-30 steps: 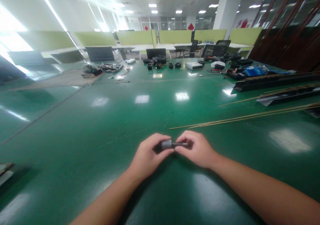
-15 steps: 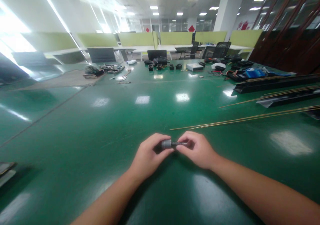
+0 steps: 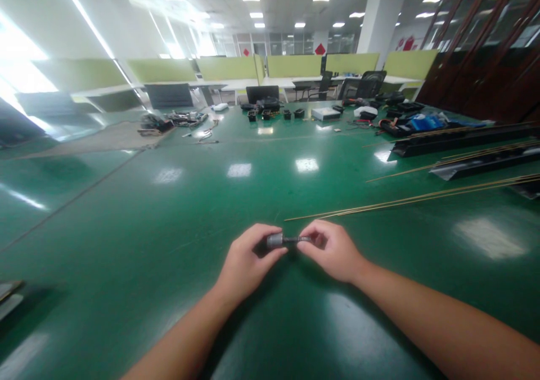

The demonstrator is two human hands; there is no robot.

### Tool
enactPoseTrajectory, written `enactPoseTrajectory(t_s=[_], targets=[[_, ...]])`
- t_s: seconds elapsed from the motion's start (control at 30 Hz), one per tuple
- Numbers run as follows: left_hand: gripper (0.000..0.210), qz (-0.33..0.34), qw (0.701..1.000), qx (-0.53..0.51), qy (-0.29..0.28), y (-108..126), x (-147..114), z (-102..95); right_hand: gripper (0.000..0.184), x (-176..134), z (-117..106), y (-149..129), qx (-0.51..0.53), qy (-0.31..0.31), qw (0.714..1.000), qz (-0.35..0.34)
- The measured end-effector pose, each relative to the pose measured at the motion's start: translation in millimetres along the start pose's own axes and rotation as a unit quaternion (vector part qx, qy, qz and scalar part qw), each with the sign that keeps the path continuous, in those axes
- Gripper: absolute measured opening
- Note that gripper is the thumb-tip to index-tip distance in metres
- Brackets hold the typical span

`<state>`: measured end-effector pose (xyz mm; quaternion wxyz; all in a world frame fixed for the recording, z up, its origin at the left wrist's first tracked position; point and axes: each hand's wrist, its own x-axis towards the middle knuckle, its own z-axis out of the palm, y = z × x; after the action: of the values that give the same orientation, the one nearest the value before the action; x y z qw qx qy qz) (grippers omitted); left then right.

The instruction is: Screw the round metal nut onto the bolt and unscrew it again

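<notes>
Gry cyl. (image 3: 275,240) w/ thin dk shaft (image 3: 291,240).

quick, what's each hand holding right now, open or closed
Left hand: closed, holding the grey cylinder.
Right hand: closed, pinching the thin dark shaft at the cylinder's right end.

Glossy green table (image 3: 185,200) and the things lying on it.
Far side, left to right: a pale cable (image 3: 206,137), small black parts (image 3: 252,116) in a row, a white box (image 3: 327,114), then dark clutter with a blue bundle (image 3: 423,123). Right side, nearer: black channels (image 3: 455,143) and thin yellowish rods (image 3: 379,205) slanting in from the frame's edge. Ceiling light reflects across the surface.
</notes>
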<state>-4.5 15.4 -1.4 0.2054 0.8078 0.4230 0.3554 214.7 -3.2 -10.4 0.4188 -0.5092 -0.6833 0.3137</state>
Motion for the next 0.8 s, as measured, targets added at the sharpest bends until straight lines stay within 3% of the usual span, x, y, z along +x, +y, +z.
enactPoseTrajectory(t_s=[0.13, 0.27, 0.43, 0.53, 0.63, 0.7, 0.8], targets=[[0.026, -0.014, 0.999, 0.037, 0.022, -5, 1, -6.8, 0.009, 2, 0, 2, 0.012, 0.011, 1.000, 0.022], [0.033, -0.095, 0.990, 0.064, 0.080, -14, 7, -17.3, 0.010, 3, 2, 5, 0.031, 0.004, 0.999, 0.027], [0.056, -0.180, 0.963, -0.131, 0.152, -27, 13, -21.9, 0.010, 4, 5, 7, 0.040, -0.017, 0.999, 0.019], [0.061, -0.213, 0.951, -0.174, 0.138, -26, 13, -26.0, 0.010, 4, 5, 8, 0.044, -0.020, 0.999, 0.016], [0.062, -0.227, 0.959, -0.150, 0.083, -21, 7, -41.4, 0.011, 4, 5, 7, 0.040, -0.023, 0.999, 0.016], [0.065, -0.238, 0.964, -0.110, 0.055, -19, -3, -59.7, 0.010, 3, 5, 6, 0.037, -0.028, 0.999, 0.012], [0.061, -0.266, 0.961, 0.025, 0.072, -25, -37, -96.9, 0.009, 2, 6, 4, 0.035, -0.037, 0.999, -0.006]])
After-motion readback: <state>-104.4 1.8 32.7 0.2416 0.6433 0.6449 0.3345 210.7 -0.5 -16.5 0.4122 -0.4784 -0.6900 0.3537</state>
